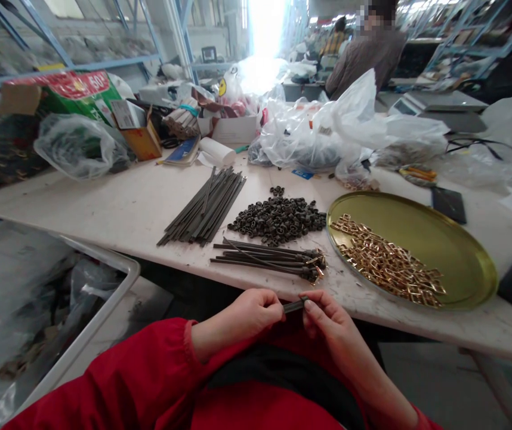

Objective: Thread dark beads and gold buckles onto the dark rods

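Observation:
In front of my body, just off the table's near edge, a narrow dark strap [293, 306] runs between my two hands. My left hand [256, 315] is closed round one part of it. My right hand [330, 322] pinches its other end between thumb and fingers; a small dark bit shows at the fingertips, too small to tell if it is a loop. Nearest on the table lie straps fitted with gold buckles [260, 258]. Behind them are a heap of small dark loops [280, 218] and a bundle of plain dark straps [202, 209].
A gold round tray [453, 251] with many gold buckles [390, 263] stands at the right. Clear plastic bags [301, 134] and boxes line the back. A white bin [133, 272] is at lower left. A person [367, 51] is in the background.

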{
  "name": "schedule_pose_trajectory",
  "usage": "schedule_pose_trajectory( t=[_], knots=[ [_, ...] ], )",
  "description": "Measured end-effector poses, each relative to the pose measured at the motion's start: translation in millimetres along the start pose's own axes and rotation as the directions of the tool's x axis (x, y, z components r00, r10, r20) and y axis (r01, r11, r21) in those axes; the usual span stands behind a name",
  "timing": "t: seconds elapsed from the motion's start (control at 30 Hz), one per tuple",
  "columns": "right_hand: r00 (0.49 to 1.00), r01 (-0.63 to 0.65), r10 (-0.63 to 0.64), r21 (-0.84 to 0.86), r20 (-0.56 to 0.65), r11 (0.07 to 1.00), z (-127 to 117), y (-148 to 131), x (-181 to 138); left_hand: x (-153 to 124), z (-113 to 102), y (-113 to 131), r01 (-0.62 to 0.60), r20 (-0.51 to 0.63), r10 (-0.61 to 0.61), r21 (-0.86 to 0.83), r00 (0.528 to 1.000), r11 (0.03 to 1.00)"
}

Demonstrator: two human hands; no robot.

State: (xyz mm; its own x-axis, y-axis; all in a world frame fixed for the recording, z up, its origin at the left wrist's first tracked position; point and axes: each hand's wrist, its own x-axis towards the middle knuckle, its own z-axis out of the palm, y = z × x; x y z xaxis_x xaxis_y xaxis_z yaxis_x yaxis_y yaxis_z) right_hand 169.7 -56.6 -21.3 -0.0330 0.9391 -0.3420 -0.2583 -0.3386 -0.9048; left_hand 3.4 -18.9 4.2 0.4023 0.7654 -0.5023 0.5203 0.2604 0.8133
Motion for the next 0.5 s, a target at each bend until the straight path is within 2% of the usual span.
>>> schedule_pose_trajectory(
  t=[0.13,0.3,0.4,0.5],
  knots=[
    [1.0,0.01,-0.01,0.064,-0.003,0.998,-0.6,7.1,-3.0,-3.3,4.1,4.3,-0.064,-0.047,0.066,0.048,0.997,0.997],
    [0.999,-0.009,-0.001,0.196,0.052,0.981,2.6,16.3,-5.6,-9.0,7.7,12.8,-0.192,-0.07,0.216,0.254,0.974,0.948],
    [0.999,0.025,-0.033,0.175,0.043,0.984,7.0,15.6,-6.6,-8.3,10.2,15.0,-0.194,-0.121,0.241,0.309,0.963,0.931],
    [0.997,0.07,-0.071,0.088,0.006,0.994,11.0,15.7,-5.9,-5.9,14.6,16.3,-0.205,-0.124,0.257,0.328,0.958,0.922]
  ],
)
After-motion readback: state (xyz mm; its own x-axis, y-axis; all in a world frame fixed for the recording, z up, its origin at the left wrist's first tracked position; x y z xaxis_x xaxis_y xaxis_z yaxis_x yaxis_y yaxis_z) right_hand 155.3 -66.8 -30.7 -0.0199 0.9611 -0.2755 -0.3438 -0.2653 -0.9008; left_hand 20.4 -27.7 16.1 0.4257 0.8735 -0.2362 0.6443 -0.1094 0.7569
